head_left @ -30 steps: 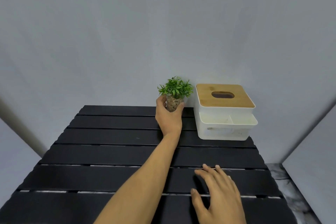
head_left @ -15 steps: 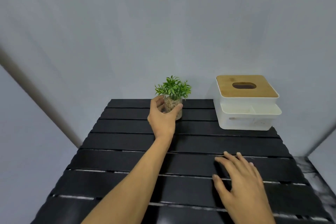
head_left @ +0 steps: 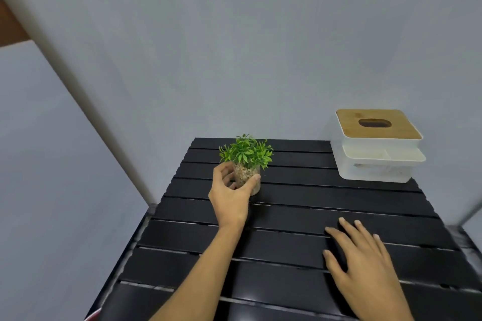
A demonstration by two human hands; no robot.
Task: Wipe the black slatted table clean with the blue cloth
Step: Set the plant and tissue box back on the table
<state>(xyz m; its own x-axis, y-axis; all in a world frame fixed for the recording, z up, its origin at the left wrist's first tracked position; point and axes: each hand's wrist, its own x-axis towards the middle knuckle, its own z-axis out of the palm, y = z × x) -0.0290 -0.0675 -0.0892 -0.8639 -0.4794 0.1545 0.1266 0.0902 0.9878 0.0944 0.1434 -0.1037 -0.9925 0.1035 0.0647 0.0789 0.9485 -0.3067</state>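
The black slatted table [head_left: 300, 219] fills the lower half of the view. My left hand [head_left: 230, 194] reaches forward and wraps around a small glass pot of pebbles holding a green plant [head_left: 246, 161], which stands on the far left part of the table. My right hand [head_left: 362, 263] lies flat on the near right slats, fingers spread, holding nothing. No blue cloth is in view.
A white tissue box with a wooden lid [head_left: 378, 146] stands at the table's far right corner against the grey wall. Grey walls close in behind and on the left. A strip of marble floor [head_left: 469, 240] shows at the right edge.
My left hand has carried the plant pot leftward across the far slats, away from the tissue box. The view has swung left. My right hand stays flat on the table.
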